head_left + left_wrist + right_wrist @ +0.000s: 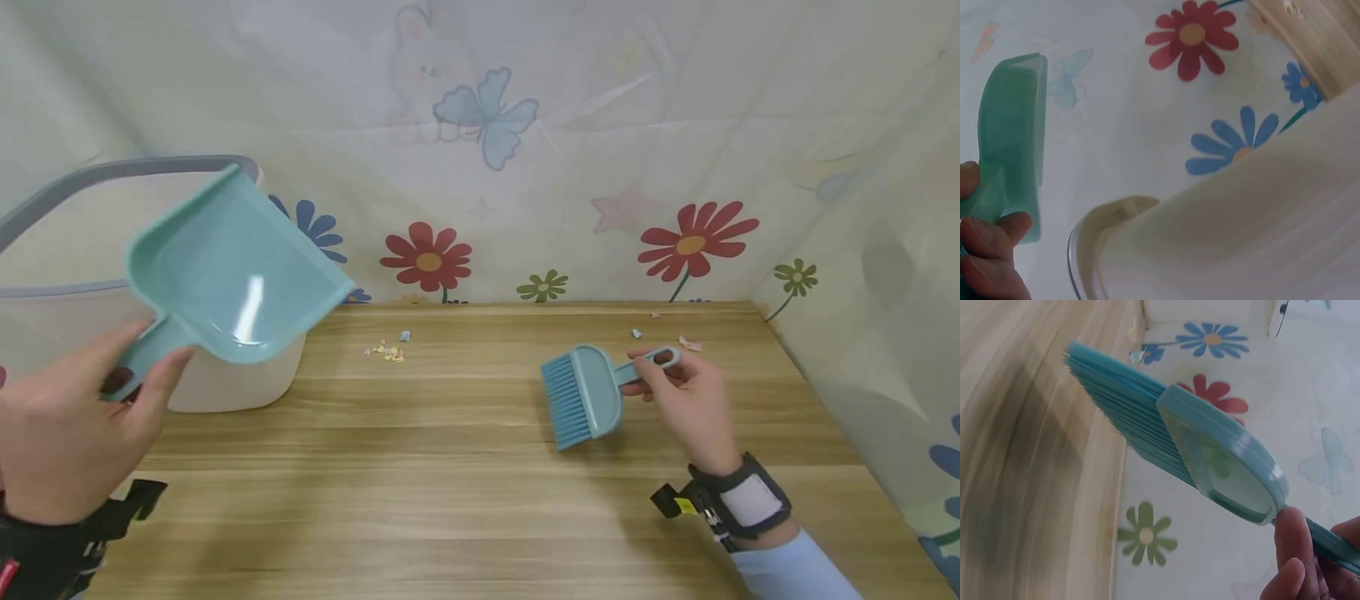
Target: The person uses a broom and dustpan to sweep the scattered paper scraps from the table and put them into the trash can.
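A light blue dustpan is held up by its handle in my left hand, in front of the white bin's side. In the left wrist view the dustpan shows at the left, with fingertips around its handle. My right hand pinches the handle of a small blue hand brush, raised over the table's right half with bristles pointing left. The right wrist view shows the brush from below, its bristles apart from the tabletop. A small pile of paper scraps lies on the table left of centre.
A white bin with a grey rim stands at the left. A few more scraps lie near the back right of the wooden table. Behind it and along the right hangs a pale curtain printed with flowers.
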The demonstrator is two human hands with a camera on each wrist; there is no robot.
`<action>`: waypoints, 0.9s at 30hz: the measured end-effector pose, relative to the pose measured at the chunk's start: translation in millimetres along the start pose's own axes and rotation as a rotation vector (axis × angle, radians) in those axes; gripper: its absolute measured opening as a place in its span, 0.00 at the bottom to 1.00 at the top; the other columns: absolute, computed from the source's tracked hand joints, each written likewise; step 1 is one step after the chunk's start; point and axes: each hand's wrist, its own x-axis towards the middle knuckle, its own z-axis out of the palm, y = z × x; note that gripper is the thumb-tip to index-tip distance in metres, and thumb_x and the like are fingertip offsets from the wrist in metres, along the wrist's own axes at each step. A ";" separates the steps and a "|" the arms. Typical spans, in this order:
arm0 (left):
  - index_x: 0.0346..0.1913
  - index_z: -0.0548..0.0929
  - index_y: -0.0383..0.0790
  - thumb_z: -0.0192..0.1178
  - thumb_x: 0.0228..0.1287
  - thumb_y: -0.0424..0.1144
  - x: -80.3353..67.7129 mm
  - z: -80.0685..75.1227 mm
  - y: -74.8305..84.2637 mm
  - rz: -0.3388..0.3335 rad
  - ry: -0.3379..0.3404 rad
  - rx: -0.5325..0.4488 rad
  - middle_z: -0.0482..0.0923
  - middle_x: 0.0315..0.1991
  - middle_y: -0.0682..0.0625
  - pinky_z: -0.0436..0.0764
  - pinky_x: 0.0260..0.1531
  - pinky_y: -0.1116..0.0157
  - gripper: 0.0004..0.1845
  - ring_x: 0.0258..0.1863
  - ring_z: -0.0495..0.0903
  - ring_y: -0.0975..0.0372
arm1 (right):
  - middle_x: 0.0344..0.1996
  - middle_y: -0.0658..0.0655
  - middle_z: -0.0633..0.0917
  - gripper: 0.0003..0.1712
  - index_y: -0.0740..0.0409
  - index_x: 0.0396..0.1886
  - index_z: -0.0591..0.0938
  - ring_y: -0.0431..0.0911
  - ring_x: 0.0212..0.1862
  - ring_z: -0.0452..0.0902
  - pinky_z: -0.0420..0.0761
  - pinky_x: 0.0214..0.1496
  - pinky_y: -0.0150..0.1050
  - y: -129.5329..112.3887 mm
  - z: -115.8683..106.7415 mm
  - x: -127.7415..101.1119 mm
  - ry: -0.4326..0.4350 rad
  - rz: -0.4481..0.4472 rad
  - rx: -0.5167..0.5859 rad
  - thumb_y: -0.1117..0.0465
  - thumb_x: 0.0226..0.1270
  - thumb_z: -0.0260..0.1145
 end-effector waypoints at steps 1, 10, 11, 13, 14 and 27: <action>0.45 0.87 0.26 0.52 0.76 0.63 -5.7 2.6 6.1 -0.003 -0.027 0.012 0.77 0.18 0.39 0.61 0.17 0.72 0.37 0.12 0.63 0.65 | 0.36 0.56 0.91 0.13 0.68 0.47 0.87 0.41 0.27 0.89 0.81 0.27 0.31 -2.8 5.5 2.0 0.000 -0.006 0.021 0.61 0.77 0.64; 0.43 0.87 0.34 0.71 0.65 0.52 -59.9 38.1 36.1 -0.081 -0.302 -0.117 0.66 0.17 0.59 0.59 0.17 0.74 0.20 0.16 0.58 0.73 | 0.34 0.61 0.91 0.13 0.67 0.48 0.87 0.40 0.29 0.90 0.84 0.32 0.34 -26.5 63.6 21.1 -0.028 0.029 0.250 0.61 0.78 0.63; 0.44 0.87 0.35 0.75 0.61 0.47 -65.8 42.0 38.9 -0.094 -0.333 -0.134 0.66 0.17 0.60 0.59 0.17 0.75 0.18 0.16 0.58 0.74 | 0.35 0.63 0.91 0.12 0.66 0.48 0.87 0.40 0.29 0.90 0.84 0.33 0.34 -27.7 69.9 23.8 -0.033 0.039 0.273 0.61 0.78 0.63; 0.45 0.88 0.38 0.79 0.54 0.42 -77.9 50.3 45.3 -0.114 -0.382 -0.157 0.67 0.18 0.62 0.60 0.18 0.75 0.18 0.17 0.59 0.76 | 0.37 0.64 0.91 0.12 0.66 0.49 0.86 0.40 0.29 0.90 0.85 0.34 0.35 -29.1 82.9 29.3 -0.047 0.066 0.312 0.61 0.78 0.63; 0.46 0.88 0.39 0.79 0.53 0.42 -84.0 54.6 48.6 -0.120 -0.398 -0.172 0.68 0.18 0.64 0.61 0.19 0.75 0.18 0.17 0.60 0.76 | 0.37 0.64 0.91 0.13 0.66 0.50 0.86 0.40 0.30 0.90 0.85 0.34 0.36 -29.3 89.3 32.1 -0.058 0.084 0.334 0.62 0.78 0.62; 0.39 0.86 0.51 0.74 0.63 0.50 -132.3 92.1 82.1 -0.159 -0.613 -0.298 0.65 0.20 0.70 0.62 0.21 0.75 0.10 0.19 0.59 0.80 | 0.49 0.69 0.89 0.17 0.66 0.57 0.84 0.39 0.36 0.91 0.87 0.46 0.38 -35.9 171.3 53.0 -0.298 0.391 0.574 0.63 0.80 0.56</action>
